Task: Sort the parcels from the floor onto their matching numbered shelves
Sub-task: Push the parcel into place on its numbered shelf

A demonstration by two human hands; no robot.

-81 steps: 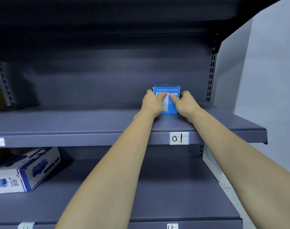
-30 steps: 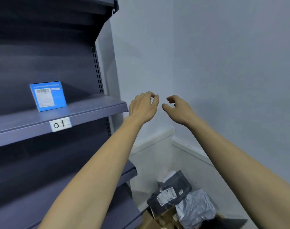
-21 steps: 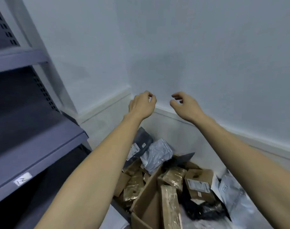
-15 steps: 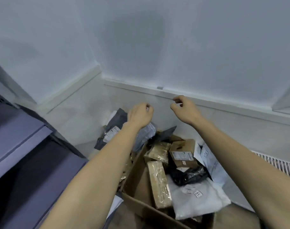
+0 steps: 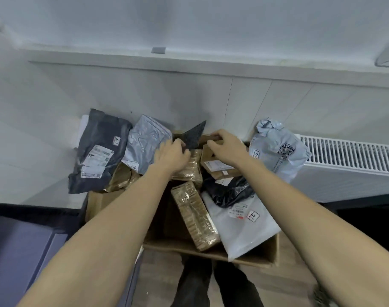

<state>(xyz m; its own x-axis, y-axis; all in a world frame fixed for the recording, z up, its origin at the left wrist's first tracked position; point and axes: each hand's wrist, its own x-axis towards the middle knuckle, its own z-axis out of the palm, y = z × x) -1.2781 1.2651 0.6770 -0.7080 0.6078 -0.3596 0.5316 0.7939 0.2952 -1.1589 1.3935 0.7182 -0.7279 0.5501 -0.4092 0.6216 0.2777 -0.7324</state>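
An open brown cardboard carton (image 5: pixel 251 254) is seen on the floor against a white panelled wall (image 5: pixel 145 91), with a white slatted radiator (image 5: pixel 348 154) to the right and the edge of a grey metal shelf unit (image 5: pixel 23 251) at lower left. Parcels are heaped in and around the carton.

A white plastic mailer bag (image 5: pixel 244 229), hand-marked "12" on a small tag, is laid across the carton's right side. A dark grey plastic mailer bag (image 5: pixel 98 149), tagged "17", is propped on the floor to the carton's left, touching a pale grey crumpled plastic mailer bag (image 5: pixel 145 140). A pale blue-white plastic bag with a printed code (image 5: pixel 277 149) is leaned against the radiator. A long tan parcel wrapped in clear tape (image 5: pixel 194 216) is set lengthwise in the carton's middle; a black glossy plastic bag (image 5: pixel 229 191) is lodged beside it.

A small brown cardboard box with a white label (image 5: pixel 218 168) is found at the carton's far end. The right hand (image 5: pixel 226 149) is curled over its top edge, gripping it. The left hand (image 5: pixel 173 154) is placed beside it over a second tape-wrapped tan parcel (image 5: pixel 192 167), fingers bent; whether anything is gripped cannot be told. A dark speckled flap (image 5: pixel 195 135) is raised between the hands.
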